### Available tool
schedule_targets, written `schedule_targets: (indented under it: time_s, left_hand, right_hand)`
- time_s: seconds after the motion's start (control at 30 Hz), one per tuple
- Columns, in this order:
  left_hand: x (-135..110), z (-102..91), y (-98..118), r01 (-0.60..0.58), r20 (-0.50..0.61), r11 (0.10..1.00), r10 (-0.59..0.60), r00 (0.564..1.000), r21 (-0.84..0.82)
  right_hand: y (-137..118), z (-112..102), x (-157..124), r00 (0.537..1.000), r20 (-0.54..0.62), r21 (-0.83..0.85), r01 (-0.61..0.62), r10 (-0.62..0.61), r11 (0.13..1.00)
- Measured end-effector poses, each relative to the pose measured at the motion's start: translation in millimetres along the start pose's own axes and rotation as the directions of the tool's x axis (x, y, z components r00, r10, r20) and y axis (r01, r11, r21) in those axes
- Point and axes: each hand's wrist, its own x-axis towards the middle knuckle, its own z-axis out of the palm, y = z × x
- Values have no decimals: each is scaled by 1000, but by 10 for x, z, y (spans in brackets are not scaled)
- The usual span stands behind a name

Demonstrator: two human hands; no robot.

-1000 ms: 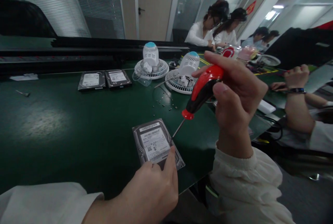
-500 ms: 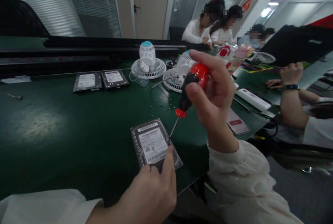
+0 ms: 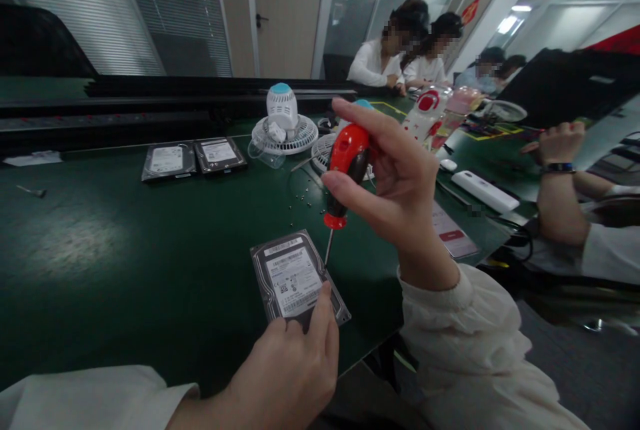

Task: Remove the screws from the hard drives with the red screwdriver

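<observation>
A hard drive point(image 3: 293, 277) with a white label lies flat on the green table, slightly turned. My left hand point(image 3: 295, 363) grips it at the near edge, its index finger stretched along the right side and the other fingers curled. In my right hand point(image 3: 395, 183) is a screwdriver point(image 3: 347, 163) with a red and black handle, held between thumb and fingers. The screwdriver stands nearly upright, its tip on the drive's right edge just beyond my left index fingertip. Whether a screw sits under the tip cannot be made out.
Several small screws point(image 3: 303, 201) lie scattered beyond the drive. Two more hard drives point(image 3: 169, 159) sit at the back left. White fans point(image 3: 284, 113), a phone point(image 3: 453, 233) and a white power bank-like block point(image 3: 485, 191) are farther back. A co-worker's arm point(image 3: 565, 183) rests at right.
The screwdriver's handle has swung left and become more upright, and my right hand has turned with it, fingers spread wider. The tip stays at the drive's right edge; my left hand barely moves.
</observation>
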Motion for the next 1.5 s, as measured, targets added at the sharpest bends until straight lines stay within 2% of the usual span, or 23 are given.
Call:
schedule_targets:
  time_s: [0.17, 0.23, 0.37, 0.57, 0.77, 0.93, 1.0, 1.13, 1.2, 1.33, 1.4, 1.5]
  left_hand:
    - [2, 31, 2, 19, -27, 1000, -19, 999, -1]
    - [-4, 55, 9, 19, -28, 1000, -19, 999, 13]
    - [-18, 84, 24, 20, -40, 999, -19, 999, 30]
    - [-11, 38, 21, 9, -56, 999, -6, 998, 54]
    - [-28, 38, 54, 21, -100, 996, -13, 995, 85]
    - [-31, -19, 72, -9, -55, 987, 18, 998, 158]
    - [-25, -43, 68, -19, -43, 984, 27, 999, 175]
    - [-9, -68, 45, -41, -45, 983, 50, 998, 181]
    - [0, -68, 26, -55, -59, 982, 67, 996, 179]
    - [23, -35, -6, -83, -117, 981, 105, 988, 178]
    - [37, -8, -10, -91, -150, 981, 117, 982, 170]
    - [57, 20, -2, -101, -178, 981, 131, 975, 166]
  right_hand:
    - [-41, -13, -30, 994, 57, 131, -100, 94, 986]
    - [-58, -2, -17, 996, -2, 71, -93, 93, 993]
    - [-25, 27, 4, 988, -156, -36, 9, -14, 999]
    - [-16, 19, -49, 994, -48, 134, -91, 98, 987]
    - [-33, 40, -59, 988, -153, -7, -18, 17, 1000]
    - [36, 50, -122, 988, -110, 142, -94, 110, 985]
    - [54, 54, -120, 988, -139, 118, -43, 59, 992]
    - [45, 68, -90, 975, -215, -80, 48, -64, 996]
    - [32, 79, -100, 981, -192, -38, 17, -24, 999]
    - [31, 106, -149, 984, -170, 170, -23, 53, 985]
    - [37, 115, -155, 979, -201, 166, -9, 43, 986]
    - [37, 114, -132, 969, -248, 49, 12, 0, 999]
